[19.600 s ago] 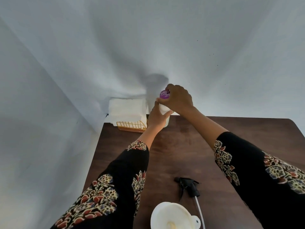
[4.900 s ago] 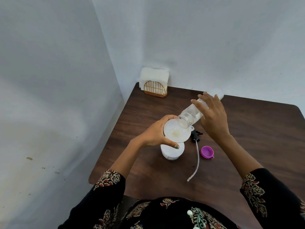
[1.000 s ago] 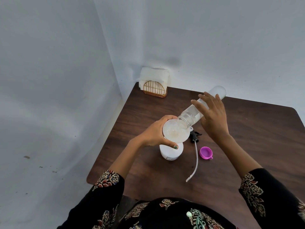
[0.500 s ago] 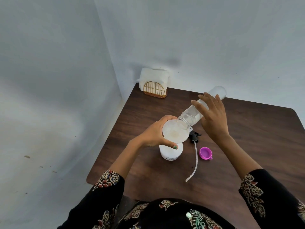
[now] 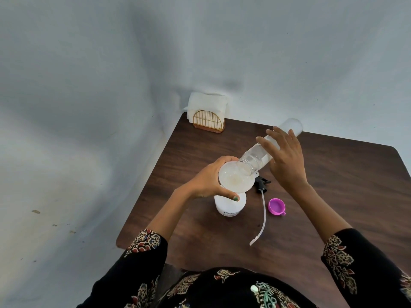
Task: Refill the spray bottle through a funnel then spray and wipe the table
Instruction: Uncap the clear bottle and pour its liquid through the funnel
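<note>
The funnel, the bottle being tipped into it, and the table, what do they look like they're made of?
Funnel: likely translucent white plastic, since light shows through its bowl. Tipped bottle: clear plastic by the look, see-through with a moulded threaded neck. Table: dark brown wood or wood-look laminate, with visible grain and a slight sheen; which one cannot be told.

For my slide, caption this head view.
Left hand steadies funnel while right hand tips clear bottle into it.

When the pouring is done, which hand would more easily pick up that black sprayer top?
Probably the right hand. The sprayer head lies on the table just below it, while the left hand grips the funnel on the spray bottle.
</note>
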Demonstrator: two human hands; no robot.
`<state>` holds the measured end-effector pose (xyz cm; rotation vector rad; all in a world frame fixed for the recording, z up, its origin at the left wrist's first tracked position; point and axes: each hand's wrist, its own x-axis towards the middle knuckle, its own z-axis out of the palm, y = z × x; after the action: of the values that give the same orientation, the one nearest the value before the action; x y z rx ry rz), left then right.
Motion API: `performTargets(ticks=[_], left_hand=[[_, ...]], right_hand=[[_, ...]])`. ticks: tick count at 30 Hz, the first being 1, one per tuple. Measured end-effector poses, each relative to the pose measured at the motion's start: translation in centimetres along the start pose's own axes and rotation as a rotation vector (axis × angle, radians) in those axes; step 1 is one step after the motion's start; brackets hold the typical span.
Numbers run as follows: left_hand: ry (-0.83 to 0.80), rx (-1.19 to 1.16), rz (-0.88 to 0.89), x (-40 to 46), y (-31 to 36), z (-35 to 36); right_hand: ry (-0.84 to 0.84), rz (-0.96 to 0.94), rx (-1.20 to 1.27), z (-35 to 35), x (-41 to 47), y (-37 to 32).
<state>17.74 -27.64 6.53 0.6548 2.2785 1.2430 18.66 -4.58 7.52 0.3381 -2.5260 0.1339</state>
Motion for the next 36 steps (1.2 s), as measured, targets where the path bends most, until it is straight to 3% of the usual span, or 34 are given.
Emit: performTargets(ticks=[8,12,19,24,29,36], left_hand=[[-0.013,-0.006,0.003,0.5,0.4,0.9],[-0.026,-0.002,-0.005,0.5,0.6,0.9],[-0.073,-0.001,-0.026,0.4,0.7,0.9],[0.001,-0.030,-0.043,0.9,1.2,-0.4],[0.105,-0.104,0.039,2.1,3.6,-2.3],[0.126,-0.131,0.170,6.4,8.2,-2.3]], right_hand=[[-0.093,0.006,-0.042,0.2,-0.7,1.0],[-0.062,0.026,-0.013,0.0,-0.6,0.9],[-0.055,0.227,0.136,-0.5,-0.3,0.6],[-0.032,0.394,0.311,-0.8,0.8,0.3],[0.038,0.625,0.660,-2.5,2.7,-0.3],[0.066,0.602,0.796,-4.9,6.5,-1.9]])
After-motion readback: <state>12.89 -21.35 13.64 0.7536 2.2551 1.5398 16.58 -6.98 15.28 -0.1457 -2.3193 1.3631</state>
